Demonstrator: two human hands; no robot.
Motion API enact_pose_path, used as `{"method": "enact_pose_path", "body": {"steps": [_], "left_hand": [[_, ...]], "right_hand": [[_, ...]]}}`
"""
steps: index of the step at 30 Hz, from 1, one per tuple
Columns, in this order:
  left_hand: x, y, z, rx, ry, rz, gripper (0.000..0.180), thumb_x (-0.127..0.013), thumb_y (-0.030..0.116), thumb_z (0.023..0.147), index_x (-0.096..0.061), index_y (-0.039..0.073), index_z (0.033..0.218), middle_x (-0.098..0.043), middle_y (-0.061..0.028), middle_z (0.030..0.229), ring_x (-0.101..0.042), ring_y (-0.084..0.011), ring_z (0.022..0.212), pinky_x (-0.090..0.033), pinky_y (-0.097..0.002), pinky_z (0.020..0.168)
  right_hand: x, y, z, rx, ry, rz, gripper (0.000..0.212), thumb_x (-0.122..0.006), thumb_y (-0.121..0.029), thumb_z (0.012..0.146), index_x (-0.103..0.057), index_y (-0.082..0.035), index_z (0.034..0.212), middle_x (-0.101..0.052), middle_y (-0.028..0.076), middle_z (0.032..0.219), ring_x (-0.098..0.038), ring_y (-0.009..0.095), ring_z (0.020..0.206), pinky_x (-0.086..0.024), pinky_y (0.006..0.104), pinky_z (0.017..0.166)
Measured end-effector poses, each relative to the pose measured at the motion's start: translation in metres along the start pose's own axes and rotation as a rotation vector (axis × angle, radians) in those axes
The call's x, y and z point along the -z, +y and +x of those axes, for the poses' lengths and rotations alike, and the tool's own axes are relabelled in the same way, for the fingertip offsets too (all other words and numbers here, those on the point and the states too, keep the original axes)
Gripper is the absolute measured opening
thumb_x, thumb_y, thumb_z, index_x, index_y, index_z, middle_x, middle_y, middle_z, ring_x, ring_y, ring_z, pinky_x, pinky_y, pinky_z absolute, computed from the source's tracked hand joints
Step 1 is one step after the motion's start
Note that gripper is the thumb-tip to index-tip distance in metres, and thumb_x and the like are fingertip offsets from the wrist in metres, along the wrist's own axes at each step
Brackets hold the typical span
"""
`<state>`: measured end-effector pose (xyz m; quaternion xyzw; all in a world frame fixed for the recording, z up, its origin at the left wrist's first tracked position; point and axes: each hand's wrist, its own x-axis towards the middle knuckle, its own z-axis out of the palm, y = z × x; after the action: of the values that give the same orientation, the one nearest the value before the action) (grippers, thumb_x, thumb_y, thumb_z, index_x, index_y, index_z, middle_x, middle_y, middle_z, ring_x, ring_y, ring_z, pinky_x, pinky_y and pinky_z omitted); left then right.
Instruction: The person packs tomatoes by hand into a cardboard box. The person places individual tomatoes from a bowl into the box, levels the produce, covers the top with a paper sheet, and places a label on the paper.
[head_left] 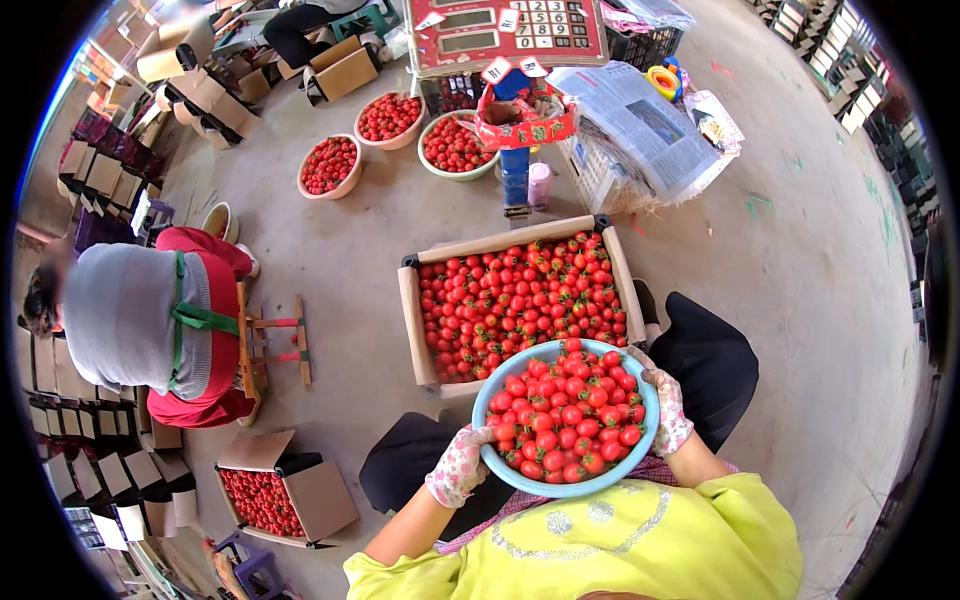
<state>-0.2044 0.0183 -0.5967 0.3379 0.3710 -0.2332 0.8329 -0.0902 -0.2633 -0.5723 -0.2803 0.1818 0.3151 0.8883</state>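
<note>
— Left forearm slants inward, left hand (460,467) curled tight on the blue bowl's (575,489) left rim!
— And the bowl?
— Heaped with tomatoes (565,415), at the open box's (412,325) near edge; right forearm angled up, right hand (669,408) gripping the opposite rim!

Head-worn fisheye, facing down, near both hands (459,468).

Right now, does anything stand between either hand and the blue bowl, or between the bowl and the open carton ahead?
Nothing visible does. The left hand and right hand grip the blue bowl from opposite sides; it overlaps the near edge of the open carton; its height above is unclear.
</note>
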Motion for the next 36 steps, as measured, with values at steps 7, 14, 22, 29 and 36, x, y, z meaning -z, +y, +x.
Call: {"method": "enact_pose_path", "body": {"steps": [7,14,22,29,36], "left_hand": [[-0.008,0.018,0.013,-0.179,-0.061,-0.084,0.042,-0.049,0.016,0.093,-0.047,-0.006,0.129,-0.056,-0.0185,0.126,-0.058,-0.0258,0.113,-0.045,-0.0368,0.1],[-0.03,0.019,0.008,-0.272,-0.108,-0.283,0.046,-0.043,0.022,0.093,-0.044,-0.002,0.133,-0.053,-0.0198,0.131,-0.054,-0.0319,0.118,-0.04,-0.0437,0.106],[-0.017,0.018,-0.008,-0.32,-0.074,-0.323,0.048,-0.047,0.02,0.087,-0.045,0.001,0.131,-0.054,-0.0185,0.129,-0.056,-0.0319,0.115,-0.043,-0.0442,0.103],[-0.015,0.037,-0.023,-0.291,-0.106,-0.296,0.055,-0.05,0.018,0.086,-0.039,0.002,0.137,-0.048,-0.0169,0.135,-0.05,-0.0315,0.122,-0.037,-0.0442,0.107],[-0.024,0.031,-0.02,-0.39,-0.073,-0.27,0.052,-0.049,0.017,0.083,-0.045,-0.001,0.131,-0.056,-0.019,0.125,-0.057,-0.0321,0.113,-0.044,-0.044,0.102]], "right_hand": [[0.007,0.0,0.021,0.026,0.022,-0.153,0.06,-0.053,-0.018,0.089,-0.029,-0.004,0.142,-0.048,0.016,0.135,-0.05,0.031,0.123,-0.043,0.043,0.104],[-0.003,0.004,0.02,-0.027,0.03,-0.097,0.064,-0.049,-0.01,0.083,-0.028,-0.004,0.144,-0.043,0.018,0.14,-0.047,0.031,0.127,-0.041,0.0444,0.106],[0.006,0.018,0.005,0.089,0.038,-0.366,0.072,-0.051,-0.005,0.076,-0.028,-0.002,0.145,-0.042,0.016,0.141,-0.046,0.027,0.127,-0.038,0.0403,0.108],[-0.018,0.011,-0.008,0.027,0.057,-0.397,0.072,-0.054,-0.004,0.077,-0.029,-0.002,0.144,-0.044,0.016,0.14,-0.047,0.026,0.126,-0.038,0.0397,0.108],[-0.039,0.0,-0.013,-0.054,0.07,-0.415,0.071,-0.057,-0.003,0.077,-0.031,-0.002,0.143,-0.045,0.015,0.138,-0.048,0.026,0.126,-0.039,0.039,0.108]]}}
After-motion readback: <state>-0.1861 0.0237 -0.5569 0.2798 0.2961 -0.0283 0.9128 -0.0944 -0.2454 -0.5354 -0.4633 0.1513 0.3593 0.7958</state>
